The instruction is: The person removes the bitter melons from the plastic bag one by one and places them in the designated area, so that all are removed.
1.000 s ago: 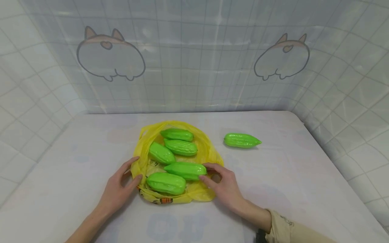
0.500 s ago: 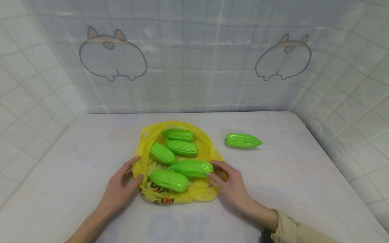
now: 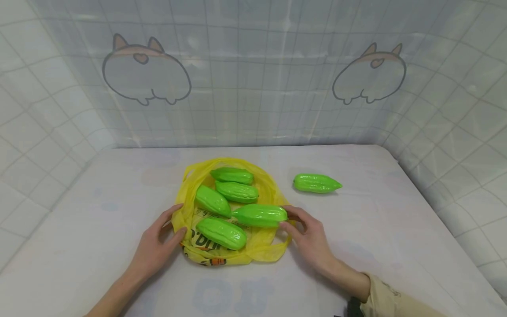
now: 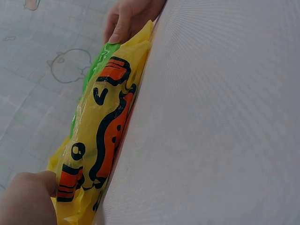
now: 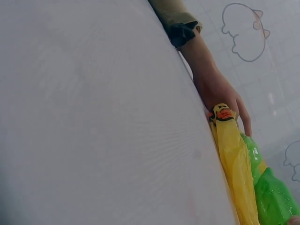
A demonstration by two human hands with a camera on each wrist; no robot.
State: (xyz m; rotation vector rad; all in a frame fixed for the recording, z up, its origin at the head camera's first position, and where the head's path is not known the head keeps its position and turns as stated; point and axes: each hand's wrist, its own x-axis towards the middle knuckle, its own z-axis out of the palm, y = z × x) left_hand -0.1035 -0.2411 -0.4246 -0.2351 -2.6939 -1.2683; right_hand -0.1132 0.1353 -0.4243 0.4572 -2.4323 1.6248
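A yellow plastic bag (image 3: 269,246) lies with its mouth spread wide, several glossy green bitter melons inside. My left hand (image 3: 152,248) holds the bag's left edge between thumb and fingers; in the left wrist view its thumb (image 4: 35,190) meets the printed yellow film. At the bag's right side my right hand (image 3: 310,237) pinches the blunt end of one bitter melon (image 3: 259,215), whose tip points left toward another bitter melon (image 3: 212,200). Nearer the front lies a slanted bitter melon (image 3: 222,233). Two more, including a ribbed bitter melon (image 3: 236,192), lie at the back.
One bitter melon (image 3: 317,183) lies on the white table cover (image 3: 380,220), right of the bag and outside it. A tiled-pattern curtain (image 3: 253,88) with cartoon outlines rises behind the table, and similar sheets stand at both sides.
My right hand has moved right and slightly back, drawing its bitter melon the same way. The front bitter melon has turned to a steeper slant, uncovering print on the bag. The left hand keeps its place.
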